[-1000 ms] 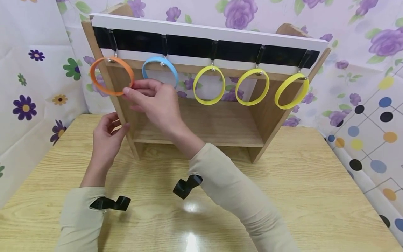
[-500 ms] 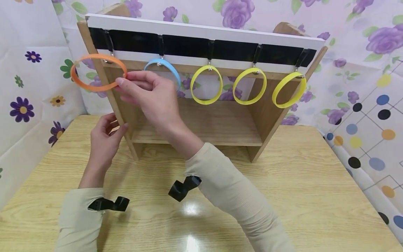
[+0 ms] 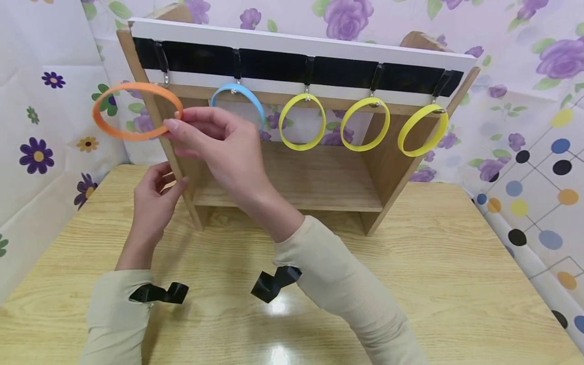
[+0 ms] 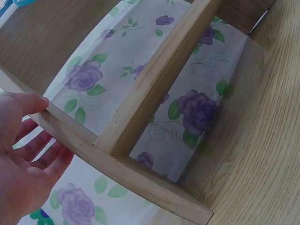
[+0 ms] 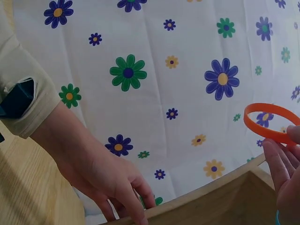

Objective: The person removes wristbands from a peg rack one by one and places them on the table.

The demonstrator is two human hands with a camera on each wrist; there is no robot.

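My right hand [image 3: 223, 147] pinches the right edge of an orange silicone wristband [image 3: 130, 136] between thumb and fingers. The band is tilted nearly flat, left of the leftmost metal hook [image 3: 166, 77]; the hook's tip is hidden behind the band, so I cannot tell whether they touch. Lower down, my left hand [image 3: 155, 197] grips the left side panel of a wooden shelf [image 3: 319, 177]. In the left wrist view, its thumb lies on the panel's edge [image 4: 79, 140] with the fingers on the outer side. The right wrist view also shows the orange band, held at the right.
A blue wristband [image 3: 248, 94] hangs from the second hook, partly behind my right hand. Yellow wristbands [image 3: 303, 147] hang from the hooks farther right. The hooks sit on a white board [image 3: 292, 40] with a black strip. The shelf stands on a wood-grain table [image 3: 433, 274].
The orange wristband has moved left and tipped from hanging steeply at the leftmost hook to nearly flat. My right hand has shifted slightly left with it. My left hand keeps its place.
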